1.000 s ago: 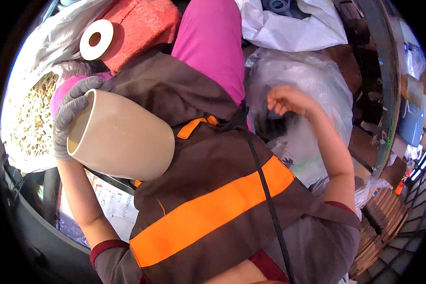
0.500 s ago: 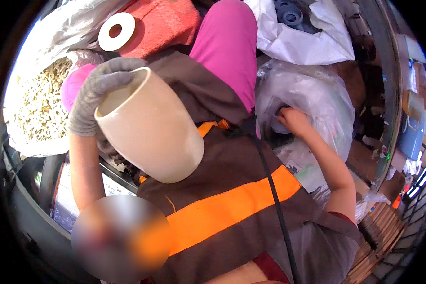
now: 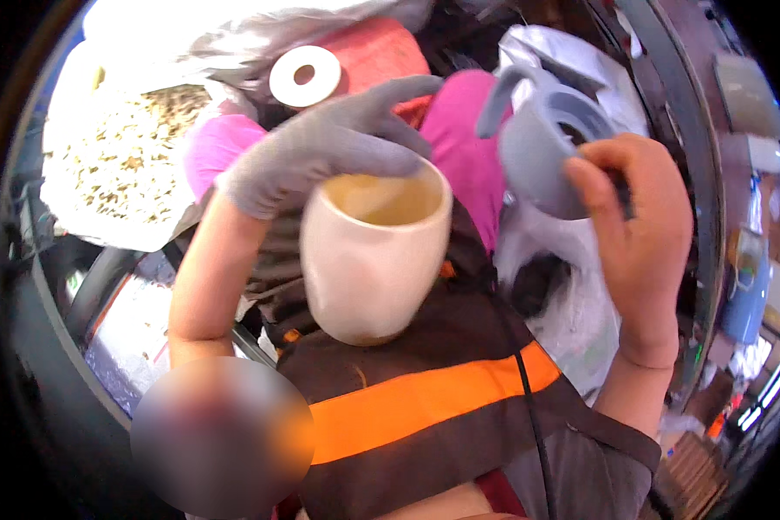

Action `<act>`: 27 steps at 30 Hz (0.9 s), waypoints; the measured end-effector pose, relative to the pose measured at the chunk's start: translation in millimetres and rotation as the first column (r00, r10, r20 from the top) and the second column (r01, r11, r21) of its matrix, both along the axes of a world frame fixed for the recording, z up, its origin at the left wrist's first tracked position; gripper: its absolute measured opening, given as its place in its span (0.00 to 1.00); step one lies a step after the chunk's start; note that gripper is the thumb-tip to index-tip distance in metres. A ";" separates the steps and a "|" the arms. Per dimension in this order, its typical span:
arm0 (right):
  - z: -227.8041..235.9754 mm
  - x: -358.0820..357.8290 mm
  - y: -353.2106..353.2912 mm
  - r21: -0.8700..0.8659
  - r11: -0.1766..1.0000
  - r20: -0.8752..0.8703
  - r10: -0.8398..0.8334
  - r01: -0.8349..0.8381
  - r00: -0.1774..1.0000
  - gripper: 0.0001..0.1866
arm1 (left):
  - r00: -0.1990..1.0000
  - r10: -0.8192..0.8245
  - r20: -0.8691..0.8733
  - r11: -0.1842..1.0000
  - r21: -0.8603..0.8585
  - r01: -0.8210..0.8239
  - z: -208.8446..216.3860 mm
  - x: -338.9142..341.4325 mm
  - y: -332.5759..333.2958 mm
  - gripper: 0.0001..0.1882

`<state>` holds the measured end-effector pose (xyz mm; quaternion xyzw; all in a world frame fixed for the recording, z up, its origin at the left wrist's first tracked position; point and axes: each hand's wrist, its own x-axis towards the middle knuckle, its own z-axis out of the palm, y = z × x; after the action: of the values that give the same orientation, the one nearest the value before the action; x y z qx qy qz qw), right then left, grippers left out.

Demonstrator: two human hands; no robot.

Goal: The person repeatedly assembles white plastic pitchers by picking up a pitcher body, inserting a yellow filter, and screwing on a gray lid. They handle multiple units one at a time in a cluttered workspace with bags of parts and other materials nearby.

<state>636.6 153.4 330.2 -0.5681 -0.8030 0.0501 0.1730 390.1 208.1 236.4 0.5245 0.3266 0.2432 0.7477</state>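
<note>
A cream, smooth-walled pot [image 3: 368, 277] stands upright on my lap, its rim tipped slightly toward me. My left hand [image 3: 338, 143], in a grey glove, reaches over the far side of the rim. Its fingers are stretched out to the right, and the thumb lies over the opening. To the right of the pot, my bare right hand [image 3: 637, 204] grips a grey plastic mug-shaped piece [image 3: 542, 152] with a curved handle. The handle points up and left toward the gloved fingertips, with a gap between them. Part of the piece is hidden behind my right fingers.
A white sack [image 3: 121, 191] of small pale-brown bits lies at the left. Beyond the pot, a white ring [image 3: 305, 76] rests by a red cloth [image 3: 381, 56]. An open clear plastic bag [image 3: 572, 303] is beside my right thigh, below the grey piece.
My right hand has come up out of the clear bag with the grey piece. The pot has swung more upright and right, and my left fingers have left its rim and stretched out.
</note>
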 end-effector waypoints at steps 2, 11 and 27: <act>2.5 -38.0 11.2 0.015 0.987 0.027 0.159 -0.159 0.987 0.04 | 0.999 -0.047 0.026 0.989 0.138 0.043 0.5 4.2 6.7 0.37; -60.3 -70.0 77.2 0.022 0.730 -0.736 0.475 -0.683 0.483 0.39 | 0.947 -0.008 0.321 0.999 -0.047 0.024 -24.0 -33.6 -10.2 0.26; -98.9 -51.3 51.6 -0.663 0.605 -0.748 -0.517 -0.441 0.417 0.18 | 0.662 0.660 0.355 0.608 -0.770 -0.193 -81.6 -34.6 -35.3 0.27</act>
<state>585.4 205.0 231.3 -0.4772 -0.4436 0.6941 0.3061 355.5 172.8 154.8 0.0064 0.2537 0.4450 0.8588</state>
